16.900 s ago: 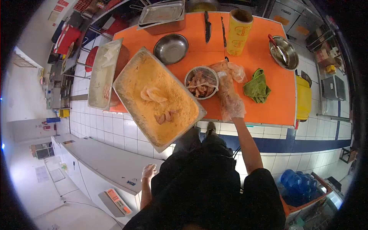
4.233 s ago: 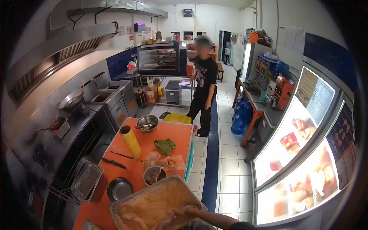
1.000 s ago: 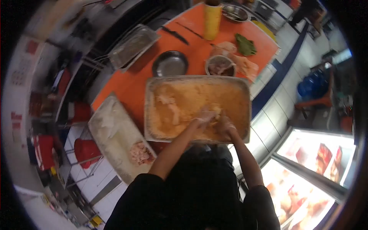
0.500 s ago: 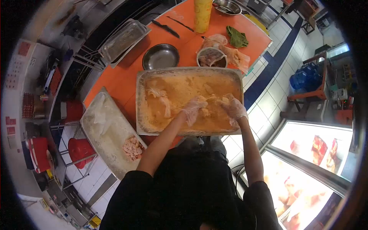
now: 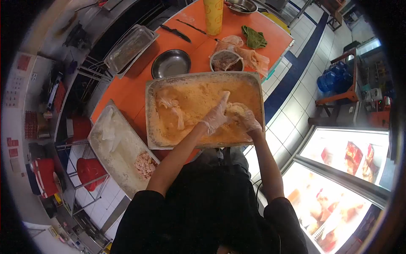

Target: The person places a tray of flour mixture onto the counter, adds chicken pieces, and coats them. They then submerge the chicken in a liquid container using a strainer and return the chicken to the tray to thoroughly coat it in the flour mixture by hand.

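While left hand [image 5: 217, 116] lies beside, coated piece [image 5: 235, 109] against right hand [image 5: 251, 122]

Left grip [image 5: 216, 116] beside right grip [image 5: 251, 121], forearms [image 5: 181, 157] converging

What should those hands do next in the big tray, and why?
I'd perhaps scoop loose powder over the pale lump with the left hand: the right hand is at the lump, and powder lies all around it in the tray.

Yellow roll [image 5: 213, 17] cropped by the top edge
Right hand [image 5: 251, 122] partly covers a coated piece [image 5: 235, 109], its kind unclear.
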Action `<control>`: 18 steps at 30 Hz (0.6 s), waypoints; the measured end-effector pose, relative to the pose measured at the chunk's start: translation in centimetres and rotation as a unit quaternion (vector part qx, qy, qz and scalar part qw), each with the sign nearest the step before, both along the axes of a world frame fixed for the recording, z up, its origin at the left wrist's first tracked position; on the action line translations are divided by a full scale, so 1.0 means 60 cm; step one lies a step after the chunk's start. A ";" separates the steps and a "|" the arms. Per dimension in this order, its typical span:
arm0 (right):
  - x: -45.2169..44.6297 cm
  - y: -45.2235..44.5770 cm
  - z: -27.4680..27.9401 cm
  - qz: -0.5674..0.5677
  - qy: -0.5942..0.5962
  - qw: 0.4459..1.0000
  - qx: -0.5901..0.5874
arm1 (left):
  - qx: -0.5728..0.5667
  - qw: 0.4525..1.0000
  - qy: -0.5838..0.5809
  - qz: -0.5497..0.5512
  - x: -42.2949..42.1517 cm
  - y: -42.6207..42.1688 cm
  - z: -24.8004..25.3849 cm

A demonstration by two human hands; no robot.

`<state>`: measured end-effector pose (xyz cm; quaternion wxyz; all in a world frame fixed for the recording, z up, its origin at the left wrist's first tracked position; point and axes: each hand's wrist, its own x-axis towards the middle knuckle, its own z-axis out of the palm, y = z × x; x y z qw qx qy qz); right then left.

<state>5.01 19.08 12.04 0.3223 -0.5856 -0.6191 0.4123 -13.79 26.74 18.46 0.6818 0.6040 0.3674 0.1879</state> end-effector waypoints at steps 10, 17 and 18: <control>-0.007 0.022 0.024 -0.127 -0.256 0.903 -0.321 | 0.118 0.933 0.319 -0.117 -0.075 -0.021 -0.132; -0.034 0.002 -0.107 -0.101 -0.294 0.919 -0.241 | 0.057 0.910 0.382 -0.151 -0.061 -0.014 -0.162; -0.028 0.006 -0.023 -0.056 -0.276 0.926 -0.252 | 0.058 0.910 0.383 -0.146 -0.071 -0.009 -0.165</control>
